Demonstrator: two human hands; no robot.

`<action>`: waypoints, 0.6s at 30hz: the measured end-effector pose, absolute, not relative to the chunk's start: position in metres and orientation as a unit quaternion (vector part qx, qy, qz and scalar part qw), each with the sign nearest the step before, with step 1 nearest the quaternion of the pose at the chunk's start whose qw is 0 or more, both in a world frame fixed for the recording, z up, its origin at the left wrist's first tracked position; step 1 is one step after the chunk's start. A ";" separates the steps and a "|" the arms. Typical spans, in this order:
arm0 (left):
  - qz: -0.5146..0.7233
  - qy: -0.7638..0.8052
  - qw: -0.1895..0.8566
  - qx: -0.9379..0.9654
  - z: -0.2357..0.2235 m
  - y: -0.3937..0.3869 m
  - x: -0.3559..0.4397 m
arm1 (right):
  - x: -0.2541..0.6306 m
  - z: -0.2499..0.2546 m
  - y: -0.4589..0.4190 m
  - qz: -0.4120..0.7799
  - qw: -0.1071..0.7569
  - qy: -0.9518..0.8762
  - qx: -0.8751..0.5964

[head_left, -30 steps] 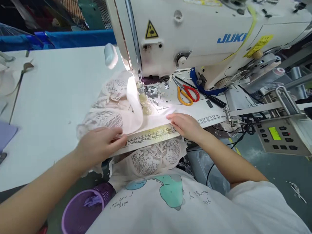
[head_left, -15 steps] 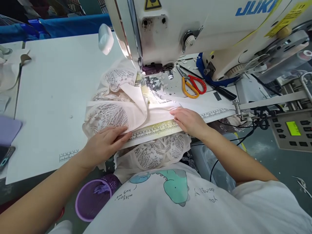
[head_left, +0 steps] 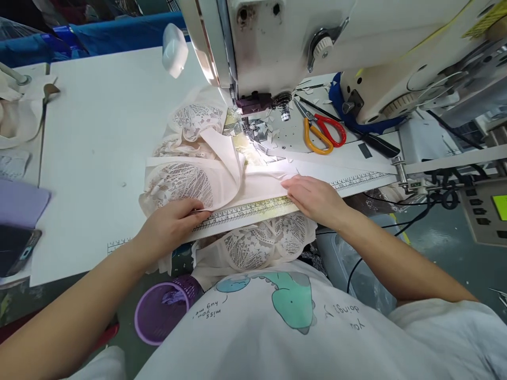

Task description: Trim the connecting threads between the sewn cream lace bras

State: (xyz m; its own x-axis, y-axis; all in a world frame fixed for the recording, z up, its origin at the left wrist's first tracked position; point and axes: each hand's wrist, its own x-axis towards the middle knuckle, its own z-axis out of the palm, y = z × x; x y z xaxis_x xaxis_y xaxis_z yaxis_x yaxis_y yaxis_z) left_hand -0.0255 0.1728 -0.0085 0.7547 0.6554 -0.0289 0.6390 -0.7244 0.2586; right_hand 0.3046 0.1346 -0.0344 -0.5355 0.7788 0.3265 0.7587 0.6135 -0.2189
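A cream lace bra [head_left: 184,182] lies folded on the white table, left of and in front of the sewing machine's needle area. At its front edge, my left hand [head_left: 172,224] is closed, pinching the fabric between thumb and fingers. My right hand [head_left: 317,199] presses its closed fingers on the right end of the bra's smooth band [head_left: 263,182], holding it flat; its thumb is partly hidden. Under both hands a printed ruler strip [head_left: 245,210] runs along the table edge. More lace cups [head_left: 251,248] hang below that edge, against my lap.
The sewing machine [head_left: 277,47] stands over the table's far side. Orange-and-red scissors [head_left: 322,132] lie right of the needle, near fabric scraps. A phone [head_left: 18,250] rests at far left. Below are a purple basket [head_left: 158,314] and a clear plastic bin [head_left: 368,274].
The camera view has shifted, so the scene sits slightly farther right. My left hand has moved slightly left along the bra's edge. My right hand stays on the band.
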 end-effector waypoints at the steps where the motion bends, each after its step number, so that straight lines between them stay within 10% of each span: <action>1: 0.038 0.336 0.122 0.933 -0.009 0.172 -0.028 | 0.304 -0.035 0.133 0.027 0.197 -0.876 -0.439; 18: 0.018 0.287 0.069 0.955 -0.006 0.169 -0.030 | 0.308 -0.015 0.144 0.115 0.151 -0.863 -0.468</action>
State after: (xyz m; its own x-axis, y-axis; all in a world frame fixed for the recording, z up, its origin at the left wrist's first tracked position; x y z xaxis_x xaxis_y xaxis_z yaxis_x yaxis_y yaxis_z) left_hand -0.0297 0.1687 -0.0059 0.8340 0.5517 -0.0045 0.5466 -0.8252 0.1420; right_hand 0.3076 0.1440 -0.0145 -0.5157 0.8429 0.1535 0.7731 0.5351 -0.3406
